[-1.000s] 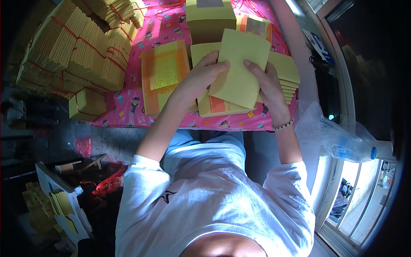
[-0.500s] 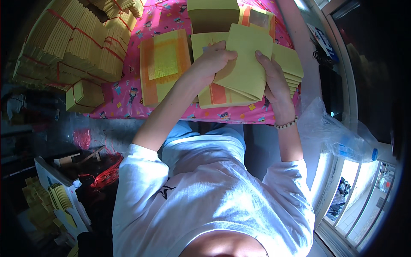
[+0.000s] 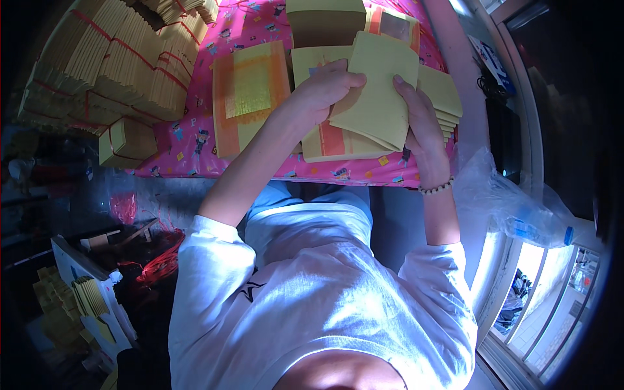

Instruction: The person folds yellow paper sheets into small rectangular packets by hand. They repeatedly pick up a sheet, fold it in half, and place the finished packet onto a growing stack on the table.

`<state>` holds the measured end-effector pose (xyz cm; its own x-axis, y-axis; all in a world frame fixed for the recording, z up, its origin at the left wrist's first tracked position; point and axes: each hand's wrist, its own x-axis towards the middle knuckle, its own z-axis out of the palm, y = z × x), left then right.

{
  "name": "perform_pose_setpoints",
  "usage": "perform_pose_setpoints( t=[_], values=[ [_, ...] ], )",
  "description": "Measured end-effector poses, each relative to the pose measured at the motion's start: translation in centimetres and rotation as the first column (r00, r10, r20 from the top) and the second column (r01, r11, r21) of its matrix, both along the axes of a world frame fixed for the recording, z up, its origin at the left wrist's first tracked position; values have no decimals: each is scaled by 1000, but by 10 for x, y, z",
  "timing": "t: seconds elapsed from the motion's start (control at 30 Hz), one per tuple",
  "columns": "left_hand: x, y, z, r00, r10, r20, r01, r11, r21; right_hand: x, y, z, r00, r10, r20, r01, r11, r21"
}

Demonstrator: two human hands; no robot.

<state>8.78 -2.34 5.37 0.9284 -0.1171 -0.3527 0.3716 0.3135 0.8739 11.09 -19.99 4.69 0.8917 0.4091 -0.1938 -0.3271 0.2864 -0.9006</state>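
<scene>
A thin wad of folded yellow paper (image 3: 380, 84) is held tilted over the table between my two hands. My left hand (image 3: 327, 91) is closed on its left edge, the thumb on top. Along the right edge my right hand (image 3: 424, 120) grips it, thumb in front and the other fingers mostly hidden behind. The lower edge shows several layers slightly apart. Below the wad lies a yellow paper stack (image 3: 325, 146) with an orange band, partly covered by it. To the left rests a paper stack with a gold panel in an orange border (image 3: 250, 91). More folded yellow paper (image 3: 443, 97) is piled at the right.
A pink patterned cloth (image 3: 201, 117) covers the table. Tall yellow bundles tied with red string (image 3: 130, 58) stand far left, a smaller tied bundle (image 3: 127, 143) before them. A yellow block (image 3: 325, 19) is at the back. A plastic bottle (image 3: 539, 227) lies right, near a barred window.
Both hands have shifted slightly up and to the right with the folded yellow paper. Their grip looks the same, and the stacks on the table stay in place.
</scene>
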Motion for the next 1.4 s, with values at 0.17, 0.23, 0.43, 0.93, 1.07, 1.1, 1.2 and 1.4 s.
perform_pose_setpoints(
  t=[0.17,0.23,0.43,0.93,1.07,1.1,1.2,1.4],
  values=[
    [0,-7,-8,992,88,93,-109,958,264,-5,4,-1,996,-58,72,58,998,-7],
    [-7,-14,-3,985,120,121,-155,925,348,-6,7,-2,988,-106,110,108,994,-10],
    [-4,-11,-3,992,122,34,-127,959,253,-7,11,-5,971,-163,176,168,986,-13],
    [1,-4,-10,998,57,-28,-56,998,34,0,4,-3,998,-57,11,57,998,-32],
    [2,-1,-9,998,38,-46,-36,998,44,0,2,-8,995,-63,76,66,997,-46],
    [2,-1,-11,999,32,-41,-31,999,39,-1,2,-8,994,-63,90,68,996,-51],
    [1,-1,-14,998,19,65,-27,992,125,-2,2,-8,987,-53,150,65,995,-72],
    [-4,-1,-15,986,11,166,-34,990,134,-1,1,-9,971,-21,238,42,996,-82]
  ],
)
